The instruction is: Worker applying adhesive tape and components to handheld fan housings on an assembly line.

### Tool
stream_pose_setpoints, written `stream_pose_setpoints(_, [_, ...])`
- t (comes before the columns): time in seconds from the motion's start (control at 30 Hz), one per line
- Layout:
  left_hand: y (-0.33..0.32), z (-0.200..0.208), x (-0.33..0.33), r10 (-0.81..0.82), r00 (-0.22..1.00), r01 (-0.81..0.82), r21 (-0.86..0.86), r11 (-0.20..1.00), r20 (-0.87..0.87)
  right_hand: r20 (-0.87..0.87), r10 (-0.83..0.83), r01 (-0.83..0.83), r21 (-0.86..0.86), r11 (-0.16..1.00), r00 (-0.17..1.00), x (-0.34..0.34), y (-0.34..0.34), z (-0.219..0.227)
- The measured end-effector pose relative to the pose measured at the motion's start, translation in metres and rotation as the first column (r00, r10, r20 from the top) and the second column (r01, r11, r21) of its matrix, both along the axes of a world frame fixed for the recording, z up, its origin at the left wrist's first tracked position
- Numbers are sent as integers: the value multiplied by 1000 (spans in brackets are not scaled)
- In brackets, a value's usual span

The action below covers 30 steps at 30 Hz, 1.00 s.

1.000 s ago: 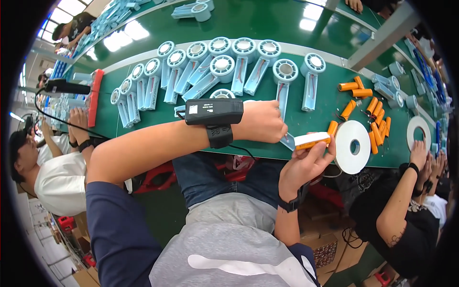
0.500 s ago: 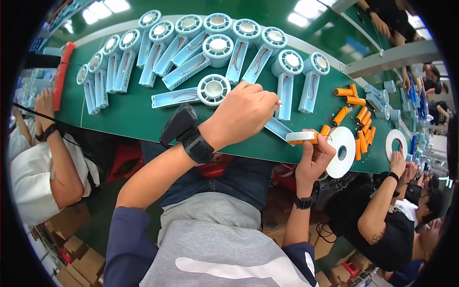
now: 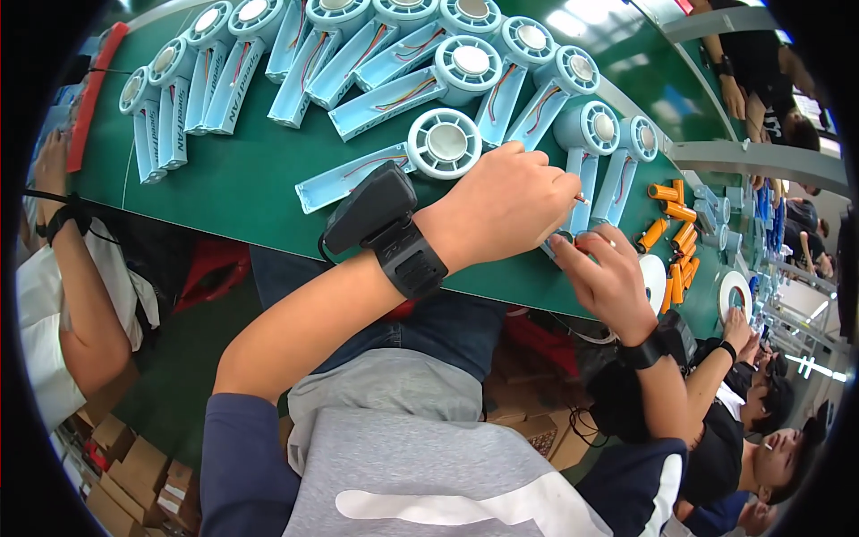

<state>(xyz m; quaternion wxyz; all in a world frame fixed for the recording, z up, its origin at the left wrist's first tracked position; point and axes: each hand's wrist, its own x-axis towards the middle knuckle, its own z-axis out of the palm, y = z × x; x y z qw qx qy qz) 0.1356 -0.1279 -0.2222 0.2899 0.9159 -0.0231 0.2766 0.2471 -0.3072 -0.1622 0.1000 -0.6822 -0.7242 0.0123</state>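
Observation:
My left hand [image 3: 506, 204] is closed in a pinch above the green table, with a tiny reddish tip [image 3: 580, 198] at its fingertips, too small to name. Just right of it, my right hand [image 3: 613, 282] has its fingers curled round an orange battery [image 3: 590, 240], mostly hidden by the fingers. A dark bit shows beside the thumb, unclear in kind. By my left wrist lies a light blue handheld fan [image 3: 445, 149], its open handle showing wires. Beyond my hands, more open-handled fans [image 3: 594, 130] lie with their handles toward me.
Loose orange batteries [image 3: 656, 234] lie in a group to the right. A white tape roll [image 3: 653, 279] is partly behind my right hand; a co-worker's hand [image 3: 737, 329] touches another roll [image 3: 735, 295]. Several fans [image 3: 210, 27] line the far side. A red bar [image 3: 100, 94] edges the left.
The view has shifted, so the table's things sit differently in it. My right hand has come closer to my left, its fingers now covering most of the battery and its white strip.

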Motion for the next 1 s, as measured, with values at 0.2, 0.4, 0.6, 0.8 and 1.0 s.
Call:
stream_pose_setpoints(0.2, [-2,4,3,21,1000,-20,-30,999,19,17,-40,43,-236,971,999,2,11,18])
stream_pose_setpoints(0.4, [-13,-1,-1,35,997,-25,-154,988,63,3,-189,174,-398,901,982,-1,-4,22])
stream_pose_setpoints(0.6, [-14,3,5,-20,998,11,-150,989,-55,94,-159,184,-467,865,983,4,-5,26])
stream_pose_setpoints(0.8, [2,16,-9,-105,992,102,-46,994,-76,39,-288,275,-443,854,957,9,8,9])
stream_pose_setpoints(1.0, [14,37,-14,-280,957,285,70,956,-75,-107,-292,222,-423,879,950,3,14,4])
